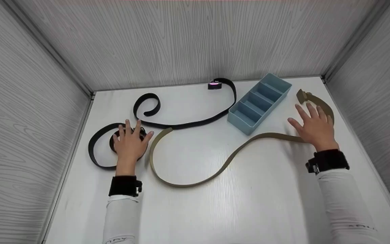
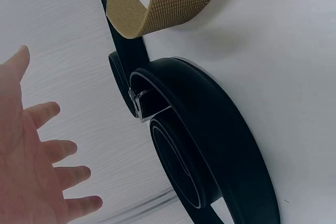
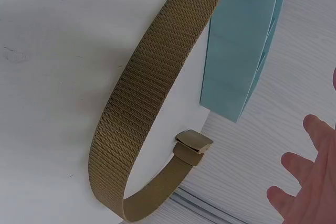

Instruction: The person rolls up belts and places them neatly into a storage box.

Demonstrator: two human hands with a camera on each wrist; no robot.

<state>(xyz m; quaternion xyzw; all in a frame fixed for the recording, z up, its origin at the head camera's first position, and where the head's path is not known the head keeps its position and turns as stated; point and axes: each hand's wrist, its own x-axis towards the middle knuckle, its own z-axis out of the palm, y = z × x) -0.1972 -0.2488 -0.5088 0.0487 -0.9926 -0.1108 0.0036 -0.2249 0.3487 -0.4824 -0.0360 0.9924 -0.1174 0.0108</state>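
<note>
My left hand (image 1: 129,144) hovers with spread fingers over a coiled black belt (image 1: 95,144). In the left wrist view that belt (image 2: 231,124) shows its metal buckle, and the hand (image 2: 31,166) is apart from it. My right hand (image 1: 317,130), fingers spread, is above the buckle end of a tan woven belt (image 1: 229,161). The right wrist view shows the tan belt (image 3: 147,82) standing on edge with its buckle (image 3: 193,142), away from the fingers (image 3: 299,166). Neither hand holds anything.
A second black belt (image 1: 195,124) stretches across the back, one end curled, its buckle (image 1: 214,84) near the back wall. The blue divided box (image 1: 245,125) stands at the back right, touching or close to that belt. Grey wood-grain walls (image 1: 168,44) enclose the white table (image 1: 215,213).
</note>
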